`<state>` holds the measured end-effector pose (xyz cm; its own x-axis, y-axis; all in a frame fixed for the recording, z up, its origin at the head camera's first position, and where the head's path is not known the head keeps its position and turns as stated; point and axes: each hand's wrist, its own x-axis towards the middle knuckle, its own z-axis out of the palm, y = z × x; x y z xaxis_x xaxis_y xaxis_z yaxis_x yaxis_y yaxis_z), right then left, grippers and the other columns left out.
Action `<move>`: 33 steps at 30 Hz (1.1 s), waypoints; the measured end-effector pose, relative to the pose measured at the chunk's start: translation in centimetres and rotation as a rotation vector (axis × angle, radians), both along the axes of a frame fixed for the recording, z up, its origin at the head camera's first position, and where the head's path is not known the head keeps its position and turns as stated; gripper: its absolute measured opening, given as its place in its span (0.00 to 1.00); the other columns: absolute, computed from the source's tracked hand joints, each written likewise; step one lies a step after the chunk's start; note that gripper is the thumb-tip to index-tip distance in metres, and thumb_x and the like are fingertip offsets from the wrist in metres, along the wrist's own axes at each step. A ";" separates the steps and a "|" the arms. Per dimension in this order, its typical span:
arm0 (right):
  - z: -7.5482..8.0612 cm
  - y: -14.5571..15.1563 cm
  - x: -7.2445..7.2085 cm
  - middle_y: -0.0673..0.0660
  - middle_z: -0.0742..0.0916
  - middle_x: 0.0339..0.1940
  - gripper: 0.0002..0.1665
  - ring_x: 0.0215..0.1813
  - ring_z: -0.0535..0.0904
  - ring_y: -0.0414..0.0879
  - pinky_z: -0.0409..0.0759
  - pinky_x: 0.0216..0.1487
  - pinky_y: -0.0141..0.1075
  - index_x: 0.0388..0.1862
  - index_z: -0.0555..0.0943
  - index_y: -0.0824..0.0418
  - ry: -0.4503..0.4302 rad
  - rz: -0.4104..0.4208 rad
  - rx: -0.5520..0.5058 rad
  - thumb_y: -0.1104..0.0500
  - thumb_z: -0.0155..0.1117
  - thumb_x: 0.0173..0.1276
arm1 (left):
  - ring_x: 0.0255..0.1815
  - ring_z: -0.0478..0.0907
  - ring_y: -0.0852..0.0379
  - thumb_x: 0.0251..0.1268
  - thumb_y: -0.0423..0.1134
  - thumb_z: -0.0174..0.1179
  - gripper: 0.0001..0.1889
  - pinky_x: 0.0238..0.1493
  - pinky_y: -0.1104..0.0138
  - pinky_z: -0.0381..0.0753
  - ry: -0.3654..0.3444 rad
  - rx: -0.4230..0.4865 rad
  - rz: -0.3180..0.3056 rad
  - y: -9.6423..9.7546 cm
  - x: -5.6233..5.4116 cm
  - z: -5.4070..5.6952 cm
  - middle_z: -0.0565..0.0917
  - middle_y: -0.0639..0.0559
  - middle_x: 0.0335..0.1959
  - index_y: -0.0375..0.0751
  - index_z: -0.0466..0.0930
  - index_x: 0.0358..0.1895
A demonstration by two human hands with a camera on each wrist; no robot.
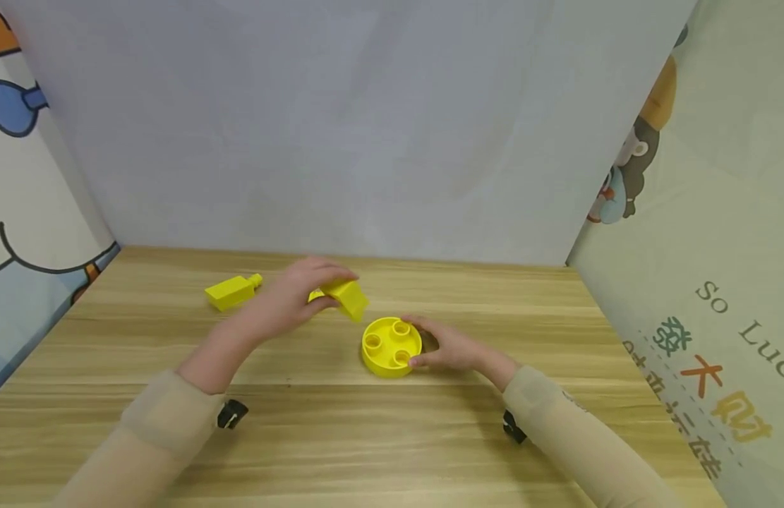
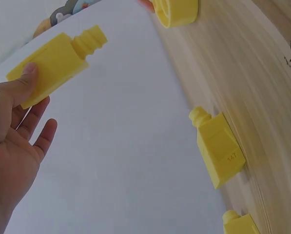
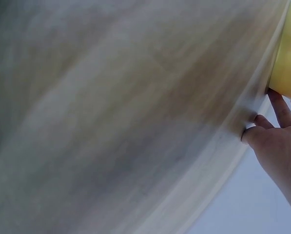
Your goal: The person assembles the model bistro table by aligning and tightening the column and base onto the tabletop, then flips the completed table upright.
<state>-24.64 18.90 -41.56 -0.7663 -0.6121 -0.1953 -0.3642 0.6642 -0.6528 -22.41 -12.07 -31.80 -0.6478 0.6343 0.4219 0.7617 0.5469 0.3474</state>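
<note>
My left hand pinches a yellow block with a threaded neck between thumb and fingers, in the air left of and behind a round base. In the left wrist view its ridged neck points away from the palm. The round yellow base lies on the table and has three raised ring sockets inside. With thumb and fingers at its right rim, my right hand holds the base. In the right wrist view only part of the base's side wall shows, next to the fingers.
A similar yellow necked block lies at the back left of the wooden table. Another one is mostly hidden by my left hand in the head view. A pale wall rises behind, with printed panels at both sides.
</note>
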 end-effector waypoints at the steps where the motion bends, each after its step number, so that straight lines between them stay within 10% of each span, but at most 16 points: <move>1: 0.0 0.0 0.0 0.55 0.63 0.74 0.48 0.74 0.55 0.53 0.51 0.73 0.53 0.75 0.56 0.49 0.002 0.003 -0.004 0.45 0.68 0.60 | 0.57 0.73 0.48 0.55 0.31 0.66 0.23 0.59 0.54 0.73 -0.001 -0.006 -0.007 0.3 -0.1 -0.2 0.79 0.47 0.54 0.40 0.77 0.57; 21: -0.1 0.2 0.1 0.54 0.63 0.74 0.49 0.74 0.56 0.52 0.52 0.73 0.52 0.75 0.55 0.47 0.003 -0.011 0.010 0.43 0.67 0.59 | 0.55 0.75 0.51 0.53 0.23 0.65 0.21 0.58 0.59 0.75 -0.086 -0.043 -0.116 3.8 -1.6 -4.0 0.81 0.49 0.52 0.40 0.80 0.52; 33: 0.4 0.3 0.5 0.54 0.63 0.74 0.48 0.74 0.56 0.53 0.52 0.72 0.54 0.75 0.55 0.47 -0.015 -0.015 0.007 0.42 0.67 0.60 | 0.57 0.74 0.52 0.54 0.24 0.64 0.21 0.62 0.58 0.71 -0.152 -0.129 -0.127 4.3 -1.5 -4.4 0.80 0.50 0.53 0.41 0.80 0.53</move>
<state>-24.14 19.16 -41.11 -0.7723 -0.5993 -0.2107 -0.3447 0.6739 -0.6534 -23.96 -7.79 -36.21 -0.6092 0.7572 0.2357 0.7715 0.4969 0.3974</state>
